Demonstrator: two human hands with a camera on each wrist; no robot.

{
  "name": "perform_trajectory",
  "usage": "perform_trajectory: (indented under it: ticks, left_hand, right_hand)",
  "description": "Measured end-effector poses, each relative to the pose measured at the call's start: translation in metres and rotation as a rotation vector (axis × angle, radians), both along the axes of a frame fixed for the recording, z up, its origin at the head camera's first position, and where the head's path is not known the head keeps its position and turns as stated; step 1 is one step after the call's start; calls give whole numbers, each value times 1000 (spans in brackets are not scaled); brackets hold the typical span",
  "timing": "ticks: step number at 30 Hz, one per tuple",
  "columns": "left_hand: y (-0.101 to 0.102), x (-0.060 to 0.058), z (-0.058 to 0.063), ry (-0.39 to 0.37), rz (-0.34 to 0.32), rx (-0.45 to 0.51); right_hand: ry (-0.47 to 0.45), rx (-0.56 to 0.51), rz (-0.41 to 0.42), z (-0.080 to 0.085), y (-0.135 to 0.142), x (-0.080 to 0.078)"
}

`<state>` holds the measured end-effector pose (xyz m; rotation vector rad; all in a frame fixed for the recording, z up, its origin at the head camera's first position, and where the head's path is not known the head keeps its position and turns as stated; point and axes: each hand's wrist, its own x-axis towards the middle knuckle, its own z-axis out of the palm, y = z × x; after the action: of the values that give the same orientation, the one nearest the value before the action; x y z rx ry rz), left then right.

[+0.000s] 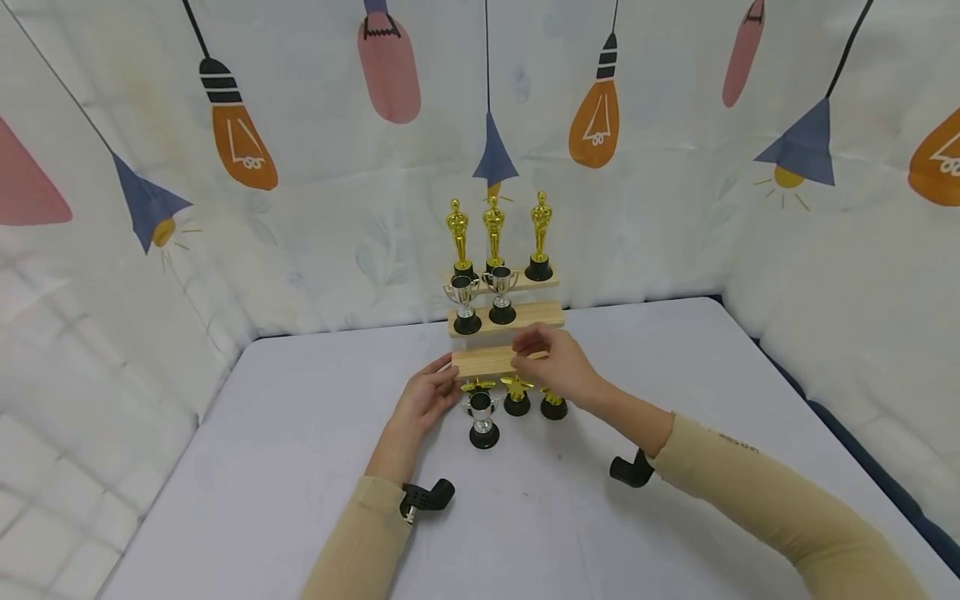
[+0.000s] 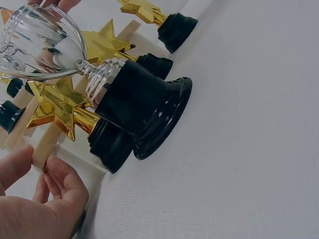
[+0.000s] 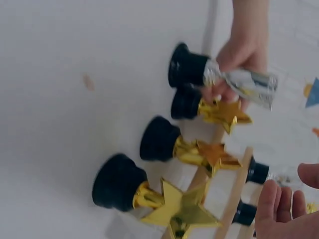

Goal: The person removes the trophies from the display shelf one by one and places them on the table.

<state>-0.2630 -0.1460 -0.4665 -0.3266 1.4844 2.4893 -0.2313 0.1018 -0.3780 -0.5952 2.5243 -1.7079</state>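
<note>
My left hand (image 1: 427,398) pinches the left end of the lowest wooden shelf (image 1: 480,362) between thumb and fingers, as the left wrist view also shows. My right hand (image 1: 558,362) hovers over that shelf's right part, its fingers loosely bent, thumb apart, nothing between them in the right wrist view. Three gold star trophies (image 1: 517,396) on black bases stand in a row before the shelf. A silver cup trophy (image 1: 482,421) stands upright on the table, in front of the left star. Two more silver cups (image 1: 502,293) occupy the left and middle of the second shelf (image 1: 536,314).
Three gold figure trophies (image 1: 541,225) stand on the top shelf (image 1: 525,283). A white cloth covers the table (image 1: 315,467). Behind it hangs a white curtain (image 1: 322,225) printed with lamps and bulbs. Black wrist cameras (image 1: 431,496) sit at both wrists.
</note>
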Motion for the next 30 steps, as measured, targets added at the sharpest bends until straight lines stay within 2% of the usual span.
perform_trajectory:
  ticks: [3, 13, 20, 30]
  left_hand:
    - [0, -1, -1, -1, -3, 1]
    - [0, 0, -1, -10, -3, -5]
    - [0, 2, 1, -17, 2, 4]
    - [-1, 2, 0, -8, 6, 10]
  right_hand:
    - [-29, -54, -39, 3, 4, -14]
    - [-76, -71, -149, 10, 2, -49]
    - [-64, -42, -174, 12, -7, -62]
    - [-65, -11, -225, 3, -20, -76]
